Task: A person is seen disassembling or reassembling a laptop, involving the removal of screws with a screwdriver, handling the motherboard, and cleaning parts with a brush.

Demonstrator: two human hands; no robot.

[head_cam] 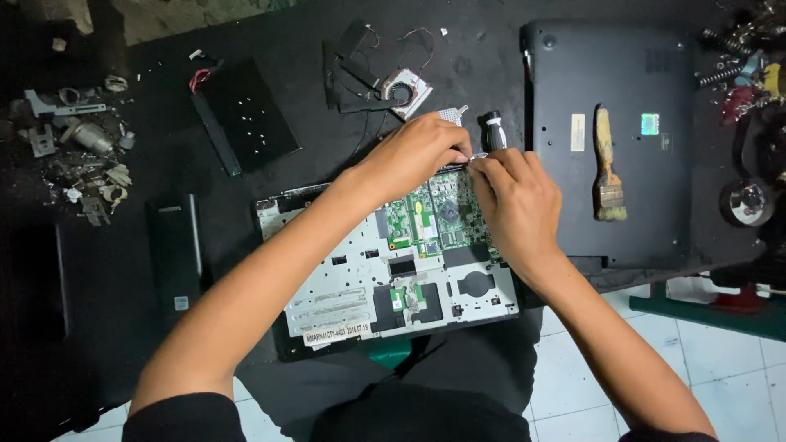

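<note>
Opened laptop: left hand, right hand pinch at green board.

Opened laptop centre; brush on closed laptop right; fan behind.

A small electronics repair workshop, set up low over a white tiled floor. A dark work mat carries an opened laptop chassis with its green circuit board bare, a loose cooling fan far off, a closed laptop shell with a dusting brush right, and metal scraps far left
</note>
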